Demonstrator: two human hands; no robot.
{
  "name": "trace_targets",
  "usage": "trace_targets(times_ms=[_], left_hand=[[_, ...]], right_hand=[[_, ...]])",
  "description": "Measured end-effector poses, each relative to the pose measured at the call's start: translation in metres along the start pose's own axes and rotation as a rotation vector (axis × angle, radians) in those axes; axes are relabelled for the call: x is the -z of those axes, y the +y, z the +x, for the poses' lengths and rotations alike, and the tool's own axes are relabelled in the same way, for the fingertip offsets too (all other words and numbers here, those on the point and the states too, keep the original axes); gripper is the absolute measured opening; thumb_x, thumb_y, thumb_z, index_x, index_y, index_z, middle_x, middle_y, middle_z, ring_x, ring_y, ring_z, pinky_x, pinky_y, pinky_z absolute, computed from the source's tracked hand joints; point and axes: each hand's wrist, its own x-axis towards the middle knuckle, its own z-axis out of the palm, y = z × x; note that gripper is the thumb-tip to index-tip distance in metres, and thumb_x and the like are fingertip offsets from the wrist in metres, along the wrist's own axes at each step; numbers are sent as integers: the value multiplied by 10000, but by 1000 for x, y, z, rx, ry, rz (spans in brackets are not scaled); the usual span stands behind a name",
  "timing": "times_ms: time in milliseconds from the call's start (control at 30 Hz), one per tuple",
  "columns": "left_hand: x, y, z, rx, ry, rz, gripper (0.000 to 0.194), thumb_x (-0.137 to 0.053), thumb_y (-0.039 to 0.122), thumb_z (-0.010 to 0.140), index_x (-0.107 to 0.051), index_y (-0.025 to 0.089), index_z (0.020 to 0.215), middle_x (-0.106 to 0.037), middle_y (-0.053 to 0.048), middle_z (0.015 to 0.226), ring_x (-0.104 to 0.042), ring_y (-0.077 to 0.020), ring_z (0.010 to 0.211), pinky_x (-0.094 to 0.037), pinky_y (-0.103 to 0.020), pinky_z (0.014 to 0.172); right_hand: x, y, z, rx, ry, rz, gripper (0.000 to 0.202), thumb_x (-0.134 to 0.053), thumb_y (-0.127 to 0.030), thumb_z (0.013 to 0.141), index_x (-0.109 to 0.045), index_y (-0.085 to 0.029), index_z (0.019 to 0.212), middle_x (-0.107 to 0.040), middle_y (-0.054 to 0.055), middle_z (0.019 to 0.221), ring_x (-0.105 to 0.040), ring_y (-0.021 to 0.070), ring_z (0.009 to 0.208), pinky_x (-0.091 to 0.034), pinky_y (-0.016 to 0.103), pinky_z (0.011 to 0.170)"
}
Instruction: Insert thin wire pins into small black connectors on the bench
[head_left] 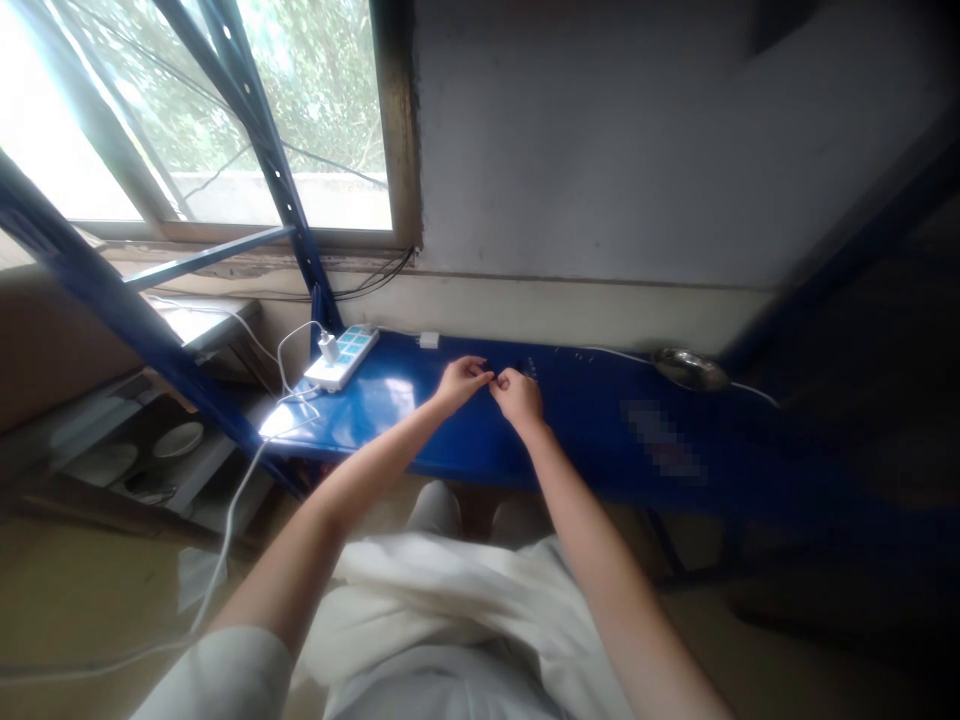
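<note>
Over the blue table, my left hand and my right hand meet at the fingertips. A small dark piece shows between them, too small to name. Thumb and fingers of my left hand are pinched together at this piece. The fingers of my right hand are curled and closed against it from the other side. Just behind my right hand, several tiny shiny bits lie on the tabletop. More tiny bits are scattered farther back to the right.
A white power strip with a plugged-in charger lies on the table's left end. Beside it is a white adapter. A shiny metal dish stands at the back right. A white cable hangs off the left side.
</note>
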Motion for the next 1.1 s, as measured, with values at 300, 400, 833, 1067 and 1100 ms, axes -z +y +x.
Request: trace_targets(times_ms=[300, 400, 833, 1067, 1100], left_hand=[[-11, -15, 1, 68, -43, -106, 345, -692, 433, 611, -656, 103, 704, -567, -3, 605, -441, -71, 535, -327, -210, 522], [-14, -23, 4, 67, -33, -56, 323, -678, 420, 626, -643, 106, 698, -555, 2, 594, -434, -68, 520, -318, -203, 506], [30, -79, 42, 279, 262, 604, 163, -573, 258, 693, -651, 162, 799, -670, -69, 834, -607, -192, 789, -428, -253, 678], [43, -87, 47, 354, 278, 813, 215, -520, 299, 727, -656, 189, 853, -678, -85, 879, -618, -229, 872, -436, -292, 745], [43, -86, 47, 353, 274, 837, 216, -519, 298, 727, -659, 190, 852, -679, -86, 879, -617, -235, 881, -433, -298, 752]], right_hand=[[-8, 8, -1, 16, 44, 43, 164, -504, -301, 791, -636, -204, 781, -662, 29, 695, -583, 153, 632, -332, 226, 543], [-14, 11, 0, 18, 18, 58, 192, -498, -309, 797, -657, -202, 815, -661, 31, 677, -588, 157, 631, -354, 229, 548], [-21, 21, -2, 53, -57, 234, 232, -520, -257, 791, -678, -173, 939, -699, 72, 825, -645, 163, 768, -490, 263, 726], [-22, 19, -2, 72, -125, 308, 209, -529, -250, 790, -675, -179, 922, -700, 72, 864, -648, 166, 795, -502, 279, 744], [-23, 20, -1, 77, -129, 314, 209, -526, -252, 792, -675, -179, 920, -700, 72, 859, -649, 167, 788, -503, 281, 740]])
